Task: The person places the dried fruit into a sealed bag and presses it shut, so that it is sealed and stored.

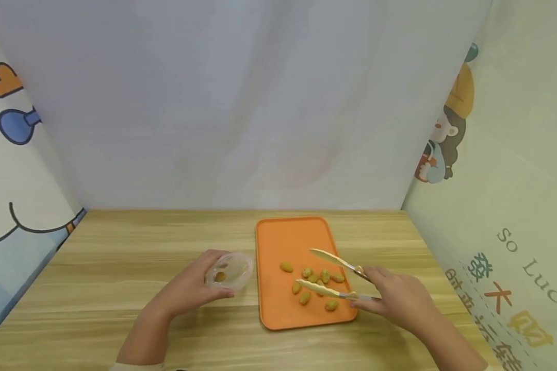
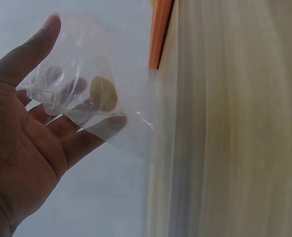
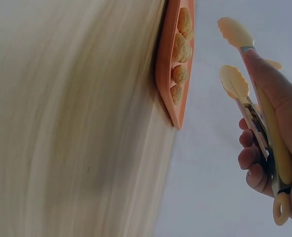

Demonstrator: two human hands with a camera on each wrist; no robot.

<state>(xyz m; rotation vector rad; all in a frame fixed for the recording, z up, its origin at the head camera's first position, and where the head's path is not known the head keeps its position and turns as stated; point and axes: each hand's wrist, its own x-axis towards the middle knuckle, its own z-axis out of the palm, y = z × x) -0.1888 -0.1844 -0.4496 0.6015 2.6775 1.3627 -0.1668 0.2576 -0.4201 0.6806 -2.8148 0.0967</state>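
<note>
My left hand (image 1: 199, 281) holds a clear plastic bag (image 1: 242, 269) between thumb and fingers, its mouth spread wide. One brown oval piece (image 2: 103, 94) lies inside, seen through the plastic in the left wrist view. In my right hand (image 1: 401, 296) is a pair of tongs (image 3: 279, 148) with cream scalloped tips, spread apart. These tips hang over an orange tray (image 1: 290, 237), with nothing between them in the right wrist view. Several wrinkled, yellow-brown oval pieces (image 1: 305, 298), perhaps nuts or dried fruit, lie on the tray; the tongs partly cover some.
Tray and hands are over a wood-grain table (image 1: 176, 232). A pale curtain-like backdrop (image 1: 213, 103) rises behind its far edge. Printed side panels stand at left and right, the right one (image 1: 515, 180) close to my right forearm.
</note>
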